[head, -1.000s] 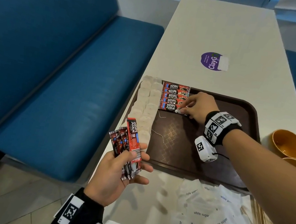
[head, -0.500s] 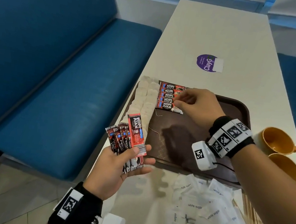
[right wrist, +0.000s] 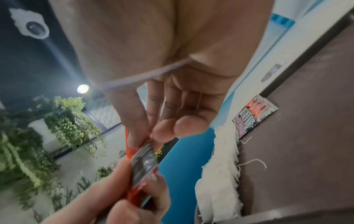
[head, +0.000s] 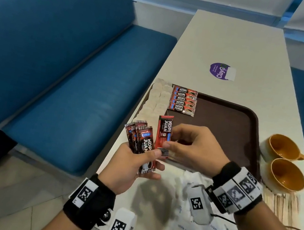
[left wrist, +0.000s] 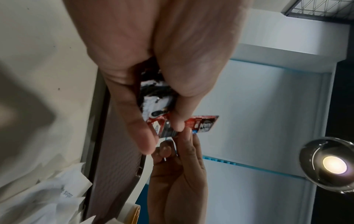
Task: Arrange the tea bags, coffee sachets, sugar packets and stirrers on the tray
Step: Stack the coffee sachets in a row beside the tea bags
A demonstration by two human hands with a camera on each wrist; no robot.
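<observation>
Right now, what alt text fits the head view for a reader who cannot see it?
The right hand pinches one red coffee sachet from the fan of sachets the left hand grips, above a brown tray with tea bags and a row of sachets.

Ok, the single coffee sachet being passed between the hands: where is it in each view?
Head: single coffee sachet upright at centre, right hand pinching it.
Left wrist: centre, red strip past the left hand.
Right wrist: lower centre, edge-on.
Shared landmark: brown tray.
</observation>
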